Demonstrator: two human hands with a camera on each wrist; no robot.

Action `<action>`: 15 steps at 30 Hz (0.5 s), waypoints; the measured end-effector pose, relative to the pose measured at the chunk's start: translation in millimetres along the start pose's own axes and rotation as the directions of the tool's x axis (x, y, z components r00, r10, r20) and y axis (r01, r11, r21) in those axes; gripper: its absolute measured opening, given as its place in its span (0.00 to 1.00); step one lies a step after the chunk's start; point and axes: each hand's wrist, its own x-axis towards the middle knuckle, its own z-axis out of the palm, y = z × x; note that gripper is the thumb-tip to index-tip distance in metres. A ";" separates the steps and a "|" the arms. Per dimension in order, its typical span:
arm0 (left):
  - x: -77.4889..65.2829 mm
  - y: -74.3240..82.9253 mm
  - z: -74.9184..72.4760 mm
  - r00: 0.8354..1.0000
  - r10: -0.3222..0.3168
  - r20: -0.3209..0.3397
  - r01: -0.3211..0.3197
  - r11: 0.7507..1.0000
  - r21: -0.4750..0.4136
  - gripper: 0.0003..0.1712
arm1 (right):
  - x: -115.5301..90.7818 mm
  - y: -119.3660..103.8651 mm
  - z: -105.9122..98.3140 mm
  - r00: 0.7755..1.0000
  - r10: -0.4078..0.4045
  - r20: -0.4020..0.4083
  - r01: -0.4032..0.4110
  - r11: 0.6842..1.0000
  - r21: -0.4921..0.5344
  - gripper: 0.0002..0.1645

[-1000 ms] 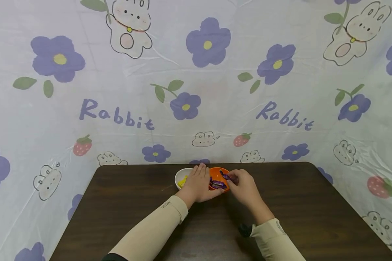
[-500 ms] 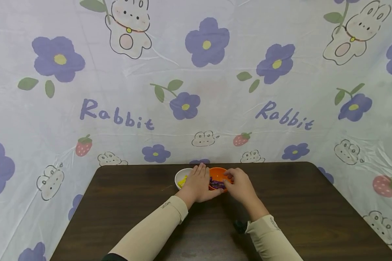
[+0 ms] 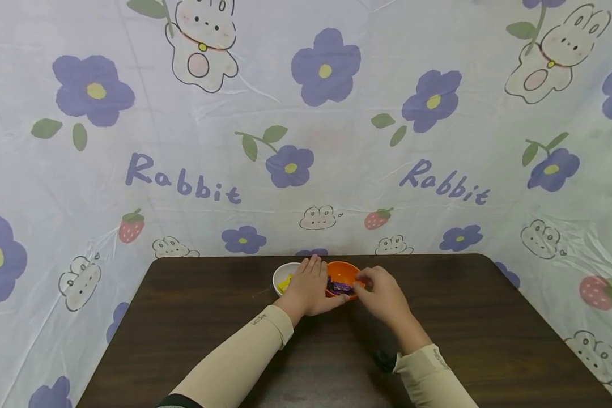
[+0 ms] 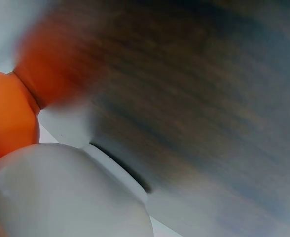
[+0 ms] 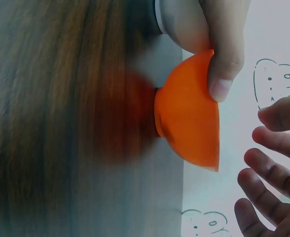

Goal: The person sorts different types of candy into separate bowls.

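Two small bowls stand side by side at the table's far edge: a white bowl (image 3: 280, 273) and an orange bowl (image 3: 351, 267). Yellow-wrapped pieces (image 3: 284, 283) show in the white one, and purple-wrapped candies (image 3: 341, 287) lie in the orange one. My left hand (image 3: 310, 287) rests across the bowls where they meet, fingers straight, thumb on the orange rim. Its palm hides part of both. Just right of the orange bowl is my right hand (image 3: 382, 292); in the right wrist view its fingers (image 5: 263, 170) are loosely bent, apart from the bowl, holding nothing.
The bowls stand on a dark wood-grain table (image 3: 209, 317). Right behind its far edge hangs a white cloth (image 3: 336, 187) printed with rabbits and purple flowers, which also closes off both sides. A black object (image 3: 385, 360) sits at the right sleeve's cuff.
A second ago my right hand pinched a purple-wrapped candy over the orange bowl. It has let the candy go into the bowl and drawn slightly back right. The left hand stays put.
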 end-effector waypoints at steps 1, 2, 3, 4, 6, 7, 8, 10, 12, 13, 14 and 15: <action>-0.1 0.4 0.1 1.000 -0.003 0.001 0.003 1.000 -0.002 0.64 | -1.6 0.7 -1.0 1.000 -0.004 0.003 0.004 1.000 -0.004 0.12; -0.3 0.8 0.0 1.000 -0.005 0.005 0.005 1.000 -0.002 0.64 | -3.2 1.3 -2.0 1.000 -0.010 0.004 0.010 1.000 -0.011 0.12; 0.0 1.1 0.3 1.000 -0.009 0.012 0.009 1.000 -0.005 0.64 | -4.6 1.8 -3.0 1.000 -0.015 0.005 0.015 1.000 -0.015 0.12; 0.2 1.5 0.5 1.000 -0.012 0.018 0.012 1.000 -0.009 0.64 | -6.1 2.2 -4.0 1.000 -0.025 0.011 0.025 1.000 -0.018 0.12; -0.1 1.8 0.3 1.000 -0.019 0.024 0.020 1.000 -0.014 0.65 | -9.3 2.2 -6.3 0.998 -0.053 0.040 0.054 0.998 -0.023 0.14; -0.3 1.8 0.3 0.999 -0.022 0.028 0.023 1.000 -0.018 0.65 | -11.0 2.0 -7.3 0.996 -0.066 0.059 0.067 0.997 -0.026 0.15; -0.8 1.9 0.0 0.999 -0.024 0.029 0.025 1.000 -0.018 0.65 | -12.7 1.8 -8.5 0.993 -0.083 0.080 0.086 0.996 -0.029 0.17; -1.7 1.8 -0.2 0.999 -0.029 0.026 0.029 0.999 -0.015 0.66 | -16.3 0.6 -10.5 0.987 -0.104 0.118 0.109 0.994 -0.032 0.20; -1.8 1.0 0.7 1.000 -0.029 0.006 0.029 1.000 0.003 0.66 | -19.6 -0.6 -12.3 0.984 -0.115 0.140 0.121 0.992 -0.038 0.22; -1.8 1.1 1.0 1.000 -0.030 0.004 0.030 1.000 0.009 0.67 | -21.2 -1.2 -13.2 0.983 -0.118 0.142 0.125 0.991 -0.039 0.23; -2.1 1.4 0.2 1.000 -0.031 -0.005 0.031 0.999 0.026 0.66 | -22.7 -1.8 -14.1 0.983 -0.120 0.142 0.126 0.991 -0.038 0.23; -1.9 1.6 0.2 0.999 -0.034 -0.007 0.034 0.999 0.035 0.66 | -24.4 -2.3 -14.9 0.983 -0.117 0.142 0.124 0.992 -0.040 0.23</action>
